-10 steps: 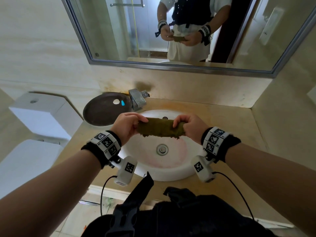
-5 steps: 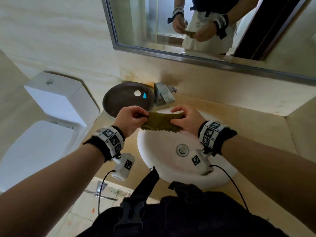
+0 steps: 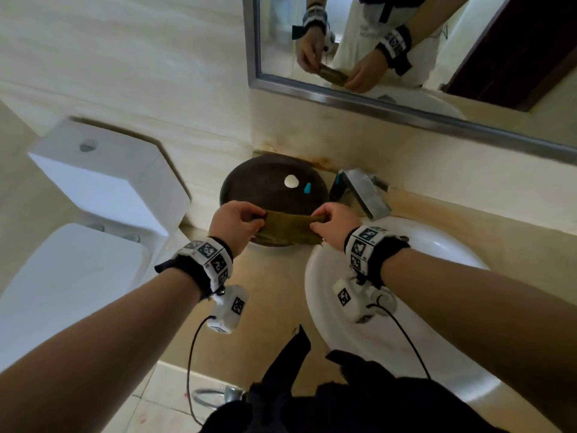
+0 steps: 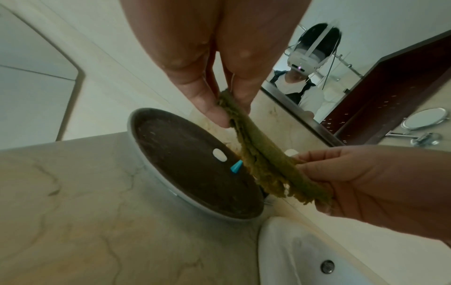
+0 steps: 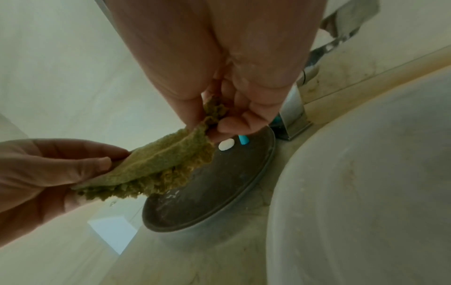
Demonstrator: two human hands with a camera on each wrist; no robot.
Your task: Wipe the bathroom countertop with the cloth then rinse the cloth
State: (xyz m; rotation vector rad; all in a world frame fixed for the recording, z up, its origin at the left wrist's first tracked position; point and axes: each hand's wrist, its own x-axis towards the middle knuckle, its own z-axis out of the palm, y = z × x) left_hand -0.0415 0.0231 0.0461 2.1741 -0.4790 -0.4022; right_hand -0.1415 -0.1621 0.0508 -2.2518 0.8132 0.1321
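Head view shows the cloth stretched between the two hands, and it hangs in the air above the near edge of the dark round tray, not over the sink. The left hand pinches the left end with the thumb and fingertips, and the right hand pinches the right end in the same manner. So the long axis of the cloth runs from left to right, almost level, and each hand holds one end; no hand is nearer than the other. The countertop lies directly below and toward the person, with a bare beige part just left of the sink. I judge that the coming move is to lower the cloth onto this part, and that the flat side must face down.

The cloth is olive green and folded along its length into a narrow band. In the left wrist view its lower edge looks frayed and rough, in layers. It seems damp, but I cannot tell this surely. On the tray rest a small white piece and a small blue piece, apart from the cloth.
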